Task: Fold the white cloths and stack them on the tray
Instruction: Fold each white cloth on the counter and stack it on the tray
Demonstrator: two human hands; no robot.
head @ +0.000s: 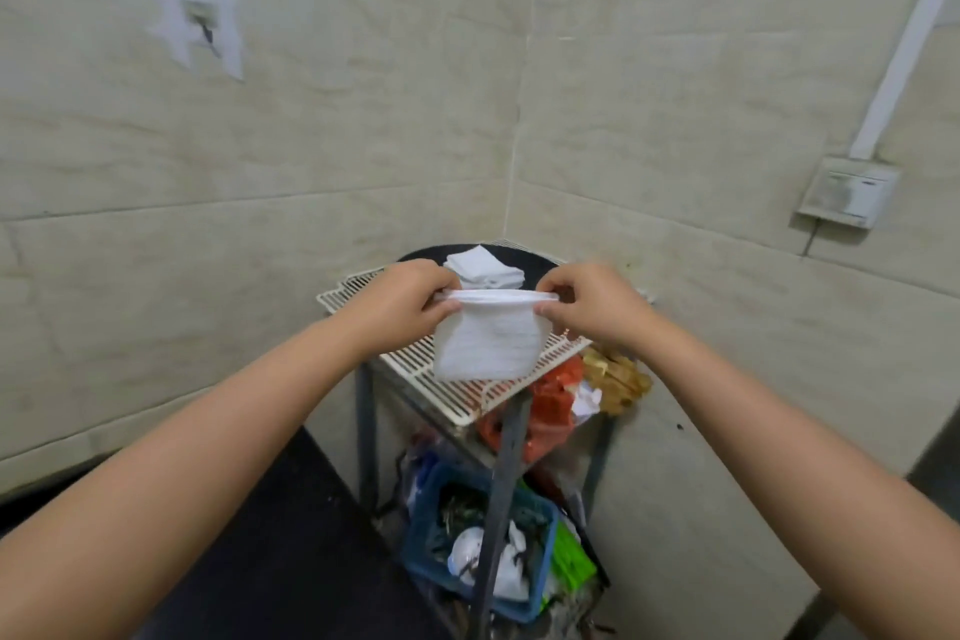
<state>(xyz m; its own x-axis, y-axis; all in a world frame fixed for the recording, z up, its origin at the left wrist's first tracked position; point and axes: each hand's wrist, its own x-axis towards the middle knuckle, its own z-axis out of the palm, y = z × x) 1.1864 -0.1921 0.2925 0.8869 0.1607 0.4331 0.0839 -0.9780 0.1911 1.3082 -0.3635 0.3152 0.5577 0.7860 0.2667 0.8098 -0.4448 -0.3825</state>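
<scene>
Head view: white cloth (488,335) hangs, seemingly doubled, pinched between left hand (400,309) and right hand (592,304).

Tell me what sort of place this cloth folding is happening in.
Probably a back-of-house utility or storage corner, not a tidy workroom. Beige tiled walls meet in a corner, a grimy switch box hangs off a surface conduit, and a metal stand holds a wire rack above a blue basket of clutter.
</scene>
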